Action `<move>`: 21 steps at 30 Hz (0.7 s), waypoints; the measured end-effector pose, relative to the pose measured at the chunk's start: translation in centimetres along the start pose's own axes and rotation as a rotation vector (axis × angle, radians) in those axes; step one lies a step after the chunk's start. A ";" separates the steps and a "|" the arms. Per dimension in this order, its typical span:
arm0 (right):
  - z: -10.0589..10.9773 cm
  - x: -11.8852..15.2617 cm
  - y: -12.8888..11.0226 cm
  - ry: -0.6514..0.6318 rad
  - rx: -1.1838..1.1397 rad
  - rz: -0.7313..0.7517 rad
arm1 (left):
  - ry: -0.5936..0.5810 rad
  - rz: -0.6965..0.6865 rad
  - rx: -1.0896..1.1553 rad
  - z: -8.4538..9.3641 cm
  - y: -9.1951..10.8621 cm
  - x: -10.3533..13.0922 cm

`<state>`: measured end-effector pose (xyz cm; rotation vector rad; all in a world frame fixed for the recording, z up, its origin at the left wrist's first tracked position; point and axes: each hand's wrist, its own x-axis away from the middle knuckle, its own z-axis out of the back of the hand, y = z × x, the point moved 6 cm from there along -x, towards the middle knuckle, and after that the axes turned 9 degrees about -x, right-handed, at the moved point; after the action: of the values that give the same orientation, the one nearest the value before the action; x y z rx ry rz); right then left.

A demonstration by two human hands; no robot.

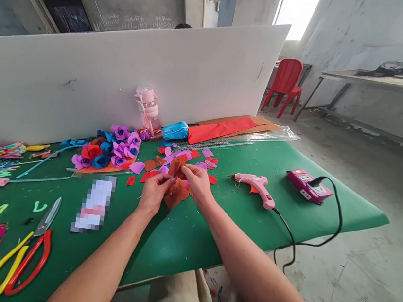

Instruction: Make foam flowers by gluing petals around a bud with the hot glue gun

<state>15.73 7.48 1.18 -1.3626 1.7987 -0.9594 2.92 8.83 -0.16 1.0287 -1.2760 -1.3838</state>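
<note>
My left hand (155,190) and my right hand (198,181) meet over the green table, both closed on a brown paper flower (176,196). Its petals stick out above and below my fingers, and the fingertips partly hide its middle. Just behind my hands lie loose petals (137,167) in purple, red and brown. To the right rests a pink glue gun (252,182), its nozzle toward my right hand. Finished-looking paper roses (102,160) in purple, blue and red are heaped to the left of my hands.
Scissors (46,220) with yellow and red handles lie front left, beside a blurred white packet (94,205). A magenta power strip (309,186) sits at right, its cord over the table edge. A pink bottle (148,107) stands against the white board (203,73).
</note>
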 end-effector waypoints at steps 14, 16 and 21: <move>-0.4 0.1 -0.1 -0.028 -0.029 -0.011 | 0.006 0.020 0.042 0.2 -0.7 -0.3; -0.4 0.1 -0.1 -0.023 -0.035 -0.011 | 0.004 0.024 0.034 0.2 -0.8 -0.3; -0.4 0.3 0.1 -0.008 -0.055 -0.043 | 0.001 0.030 0.047 0.1 -0.7 -0.2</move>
<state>15.29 7.30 1.29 -1.4418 1.8086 -0.9321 2.80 9.08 -0.89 1.0375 -1.3234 -1.3361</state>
